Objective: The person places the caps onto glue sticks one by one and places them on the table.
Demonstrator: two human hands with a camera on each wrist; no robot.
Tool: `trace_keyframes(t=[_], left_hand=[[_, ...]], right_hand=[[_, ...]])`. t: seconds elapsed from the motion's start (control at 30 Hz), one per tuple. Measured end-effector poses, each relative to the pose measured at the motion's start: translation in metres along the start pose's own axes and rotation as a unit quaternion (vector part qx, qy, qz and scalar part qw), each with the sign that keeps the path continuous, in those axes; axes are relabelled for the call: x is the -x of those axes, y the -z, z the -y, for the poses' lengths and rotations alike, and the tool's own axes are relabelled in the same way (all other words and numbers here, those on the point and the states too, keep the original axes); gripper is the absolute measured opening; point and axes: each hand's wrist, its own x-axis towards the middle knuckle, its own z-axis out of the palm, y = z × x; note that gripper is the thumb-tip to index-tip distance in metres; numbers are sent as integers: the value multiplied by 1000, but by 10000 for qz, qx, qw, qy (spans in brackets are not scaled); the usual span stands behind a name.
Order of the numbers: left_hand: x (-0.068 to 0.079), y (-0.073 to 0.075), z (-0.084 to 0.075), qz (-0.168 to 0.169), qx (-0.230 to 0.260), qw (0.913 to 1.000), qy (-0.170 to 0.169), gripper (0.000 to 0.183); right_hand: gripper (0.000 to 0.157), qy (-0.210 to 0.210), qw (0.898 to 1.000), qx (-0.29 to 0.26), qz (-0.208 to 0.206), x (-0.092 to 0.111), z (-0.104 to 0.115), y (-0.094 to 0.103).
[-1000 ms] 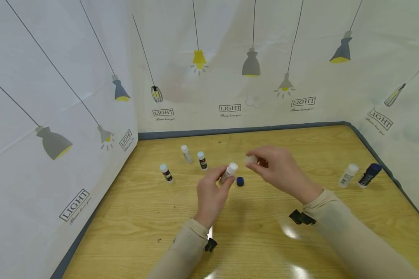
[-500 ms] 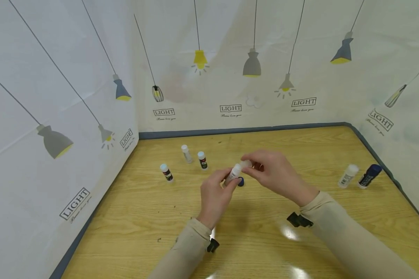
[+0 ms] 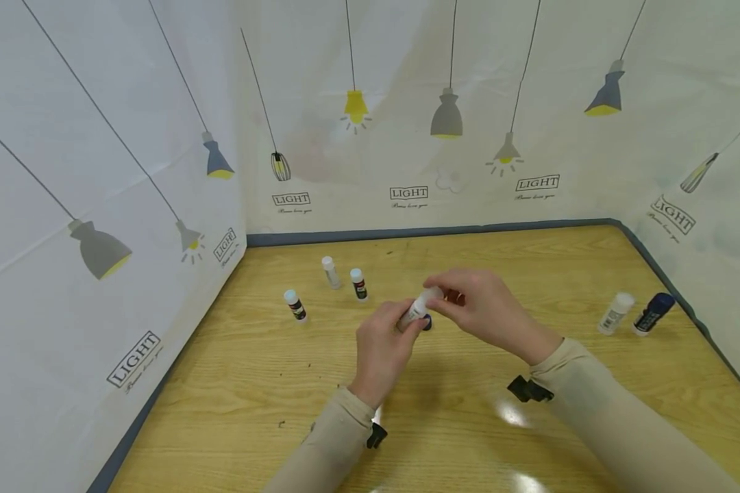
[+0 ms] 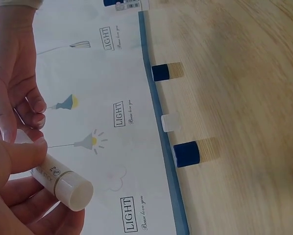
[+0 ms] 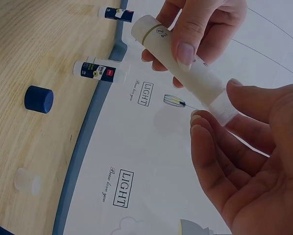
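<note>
My left hand (image 3: 384,342) grips a white glue stick (image 5: 178,63) round its barrel, tilted in the air above the table. Thumb and fingers of my right hand (image 3: 484,305) pinch a translucent white cap (image 5: 222,108) at the upper end of that stick. In the right wrist view the cap's ribbed wall lines up with the barrel, over its end. The stick's other end (image 4: 77,193) points at the left wrist camera. On the table below lies a dark blue cap (image 3: 428,322), partly hidden by the hands in the head view.
Several capless small glue sticks, among them one with a dark label (image 3: 358,285), stand left of the hands. A white-capped stick (image 3: 617,313) and a blue-capped one (image 3: 654,313) stand at the right. More loose caps, one translucent (image 4: 171,122), lie on the wooden table. Printed cloth walls surround it.
The right hand has brought the translucent cap leftward from beside the glue stick to its end. The left hand has shifted slightly right, and the stick leans more toward the cap.
</note>
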Motion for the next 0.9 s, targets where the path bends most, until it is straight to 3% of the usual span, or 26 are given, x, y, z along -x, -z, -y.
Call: trace_keyframes(t=[0.43, 0.67, 0.9], left_hand=[[2, 1, 0, 102, -114, 9998, -123, 24], [4, 2, -4, 154, -121, 9991, -383, 22], [6, 0, -5, 192, -652, 9932, -945, 18]], right_hand=[[24, -29, 9995, -65, 299, 1, 0, 0], [16, -80, 9979, -223, 611, 3, 0, -1], [5, 115, 9977, -287, 606, 4, 0, -4]])
